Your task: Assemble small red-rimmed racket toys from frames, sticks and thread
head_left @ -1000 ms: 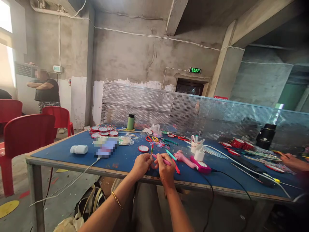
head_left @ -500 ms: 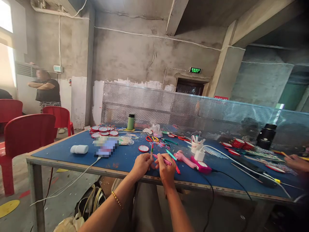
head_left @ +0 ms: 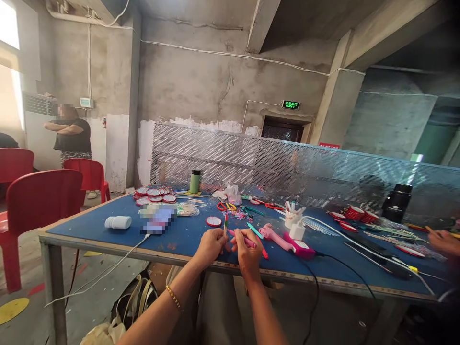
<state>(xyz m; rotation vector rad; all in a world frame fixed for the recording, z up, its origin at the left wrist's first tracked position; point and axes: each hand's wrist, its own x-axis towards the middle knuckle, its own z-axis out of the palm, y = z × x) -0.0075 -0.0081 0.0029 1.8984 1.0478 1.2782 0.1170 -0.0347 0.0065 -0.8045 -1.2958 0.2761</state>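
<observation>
My left hand is closed around a thin stick, held upright, with red, green and pale bands near its top. Close beside it, my right hand grips a pink marker pen whose front end points left at the stick. Both hands are over the table's front edge. Just beyond them lies a round white disc with a red rim. A teal marker and a red-pink marker rest to the right of my right hand.
Right of the markers lies a pink corded tool, with a white cup of pens behind it. Scissors, a phone and a white bottle are on the blue table. A co-worker's hand is at far right.
My hands, the stick and the marker keep almost the same place. The co-worker's hand at the far right has shifted slightly.
</observation>
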